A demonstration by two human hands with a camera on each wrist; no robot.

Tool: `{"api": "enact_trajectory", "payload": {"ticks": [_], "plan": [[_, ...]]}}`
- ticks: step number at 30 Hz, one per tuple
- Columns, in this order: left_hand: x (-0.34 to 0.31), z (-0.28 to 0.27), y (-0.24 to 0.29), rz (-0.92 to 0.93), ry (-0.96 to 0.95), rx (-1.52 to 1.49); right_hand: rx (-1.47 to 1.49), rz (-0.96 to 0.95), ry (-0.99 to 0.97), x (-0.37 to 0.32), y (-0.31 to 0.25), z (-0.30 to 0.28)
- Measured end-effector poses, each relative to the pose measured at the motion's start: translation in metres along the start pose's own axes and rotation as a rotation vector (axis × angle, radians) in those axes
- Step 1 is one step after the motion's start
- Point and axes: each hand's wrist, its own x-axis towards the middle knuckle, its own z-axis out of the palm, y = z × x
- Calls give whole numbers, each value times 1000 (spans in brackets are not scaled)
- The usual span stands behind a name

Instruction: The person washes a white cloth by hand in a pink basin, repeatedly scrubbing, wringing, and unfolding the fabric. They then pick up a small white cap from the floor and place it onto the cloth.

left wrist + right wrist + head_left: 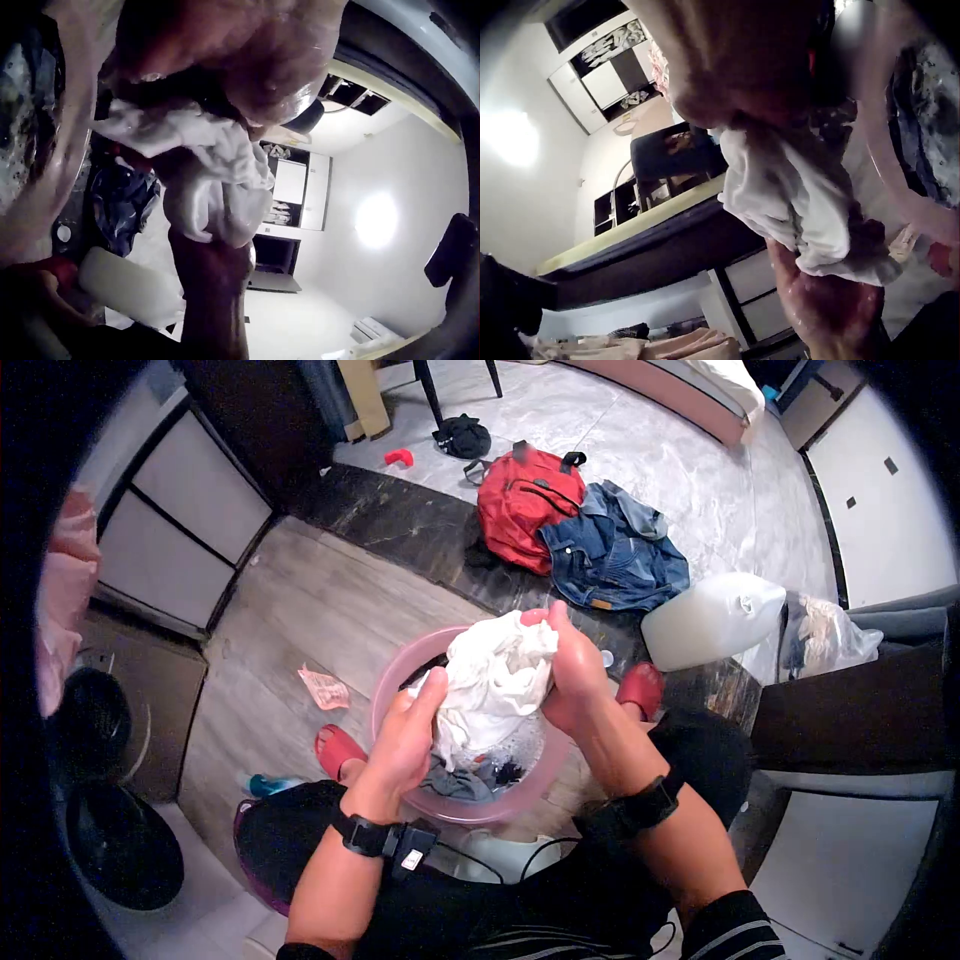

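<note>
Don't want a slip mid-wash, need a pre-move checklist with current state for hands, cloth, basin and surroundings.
1. Left hand has a grip on the white cloth: ok.
2. Right hand has a grip on the same cloth: ok.
3. Cloth held over the pink basin: ok, with suds and a grey cloth in the basin below.
4. Cloth free of soap: cannot tell, too little detail.
5. Denim garment and red backpack outside the basin: ok, both on the floor beyond it.
6. Floor beside the basin free of litter: not ok, a crumpled pink wrapper lies to the left.
</note>
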Motion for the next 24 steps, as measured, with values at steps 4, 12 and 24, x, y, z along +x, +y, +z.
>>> {"api": "enact_trajectory", "payload": {"ticks": [4, 12, 24], "plan": [[-3, -7, 3, 164, 91, 20, -6, -128, -65, -7, -5, -4], [-9, -31, 19, 174, 66, -358, -68, -204, 63, -7, -18, -18], [-11, -31, 23, 194, -149, -689, -750, -109, -88, -30, -13, -4]]}}
